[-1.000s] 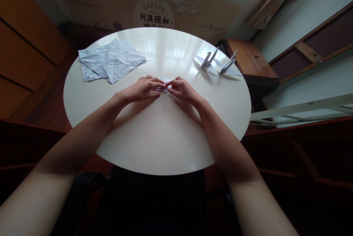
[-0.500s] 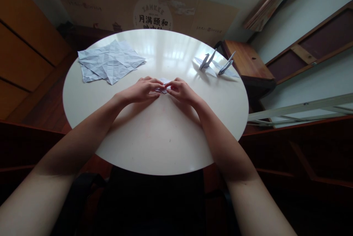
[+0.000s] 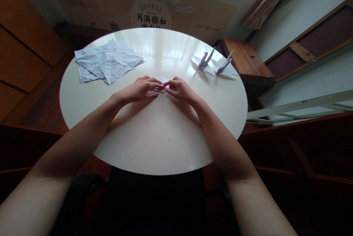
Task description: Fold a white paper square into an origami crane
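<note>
A small folded piece of white paper (image 3: 162,80) lies on the table between my hands, largely covered by the fingers. My left hand (image 3: 143,88) grips it from the left, fingertips pressing on its near part. From the right, my right hand (image 3: 178,88) pinches the paper between thumb and forefinger, the fingertips of both hands almost meeting. Which fold they hold cannot be made out. Two folded paper cranes, a left crane (image 3: 205,63) and a right crane (image 3: 226,64), stand at the far right of the table.
The round white table (image 3: 154,136) bears a pile of creased paper sheets (image 3: 109,61) at its far left. Behind its right edge stands a wooden cabinet (image 3: 242,57). A printed cardboard panel (image 3: 182,15) is beyond the far edge. A dark chair armrest (image 3: 88,180) shows below left.
The whole view has shifted slightly. My hands stay at the folded paper in nearly the same pose, with only slight finger movement.
</note>
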The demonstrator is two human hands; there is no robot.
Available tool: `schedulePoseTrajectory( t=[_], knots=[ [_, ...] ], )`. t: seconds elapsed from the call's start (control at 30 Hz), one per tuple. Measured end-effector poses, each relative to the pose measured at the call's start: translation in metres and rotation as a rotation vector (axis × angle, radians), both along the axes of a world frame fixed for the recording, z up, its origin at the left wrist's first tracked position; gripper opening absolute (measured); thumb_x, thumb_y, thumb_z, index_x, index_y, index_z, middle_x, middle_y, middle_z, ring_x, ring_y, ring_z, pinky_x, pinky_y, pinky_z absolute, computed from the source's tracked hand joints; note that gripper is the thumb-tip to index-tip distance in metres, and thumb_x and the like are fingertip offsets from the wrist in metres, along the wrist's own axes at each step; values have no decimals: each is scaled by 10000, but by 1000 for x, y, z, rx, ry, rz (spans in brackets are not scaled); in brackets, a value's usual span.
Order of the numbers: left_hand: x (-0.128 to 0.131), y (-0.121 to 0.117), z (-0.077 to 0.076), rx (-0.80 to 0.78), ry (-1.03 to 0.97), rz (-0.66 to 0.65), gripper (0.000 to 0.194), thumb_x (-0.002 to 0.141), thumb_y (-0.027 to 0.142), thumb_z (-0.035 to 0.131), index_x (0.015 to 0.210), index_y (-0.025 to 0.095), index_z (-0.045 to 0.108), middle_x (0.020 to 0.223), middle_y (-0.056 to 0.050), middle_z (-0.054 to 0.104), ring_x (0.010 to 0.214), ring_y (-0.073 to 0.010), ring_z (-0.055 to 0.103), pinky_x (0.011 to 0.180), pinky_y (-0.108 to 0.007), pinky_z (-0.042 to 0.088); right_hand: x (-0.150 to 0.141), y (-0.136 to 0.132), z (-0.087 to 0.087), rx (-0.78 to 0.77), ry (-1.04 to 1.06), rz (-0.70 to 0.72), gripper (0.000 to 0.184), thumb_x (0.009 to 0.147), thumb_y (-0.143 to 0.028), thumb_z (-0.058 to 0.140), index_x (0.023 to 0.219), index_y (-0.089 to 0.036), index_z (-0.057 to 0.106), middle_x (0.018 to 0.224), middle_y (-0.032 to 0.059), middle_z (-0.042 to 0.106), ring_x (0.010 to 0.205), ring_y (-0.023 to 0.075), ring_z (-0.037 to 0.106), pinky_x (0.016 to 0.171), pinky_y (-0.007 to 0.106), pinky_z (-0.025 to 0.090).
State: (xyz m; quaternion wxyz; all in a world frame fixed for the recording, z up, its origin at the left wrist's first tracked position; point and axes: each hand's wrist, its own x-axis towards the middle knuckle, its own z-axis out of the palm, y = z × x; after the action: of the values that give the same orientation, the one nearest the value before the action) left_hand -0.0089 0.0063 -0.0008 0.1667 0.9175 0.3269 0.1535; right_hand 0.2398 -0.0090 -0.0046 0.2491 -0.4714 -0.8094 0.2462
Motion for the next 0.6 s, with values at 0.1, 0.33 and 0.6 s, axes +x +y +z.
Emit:
schedulePoseTrajectory(
  t=[0.1,0.33,0.6],
  knots=[
    [0,0,0,1,6,-2,461,967,410,596,1391,255,688,1410,-85,672,1291,-330,564,1146,-481,375,0,1,-1,11,7,0,250,933,-260,648,1120,-200,803,945,47,568,860,176,586,888,339,503],
    [-1,0,-1,-4,-3,1,456,971,405,602,1396,262,687,1424,-97,659,1315,-340,553,1154,-502,369,0,1,-2,7,15,3,245,928,-249,656,1120,-205,803,946,42,564,850,170,583,877,335,498],
    [-1,-1,2,-2,18,1,460,974,389,599,1410,267,679,1428,-89,655,1308,-330,551,1152,-494,368,0,1,-2,2,22,2,250,928,-248,653,1120,-195,803,940,41,551,844,168,580,872,340,497]
  ],
)
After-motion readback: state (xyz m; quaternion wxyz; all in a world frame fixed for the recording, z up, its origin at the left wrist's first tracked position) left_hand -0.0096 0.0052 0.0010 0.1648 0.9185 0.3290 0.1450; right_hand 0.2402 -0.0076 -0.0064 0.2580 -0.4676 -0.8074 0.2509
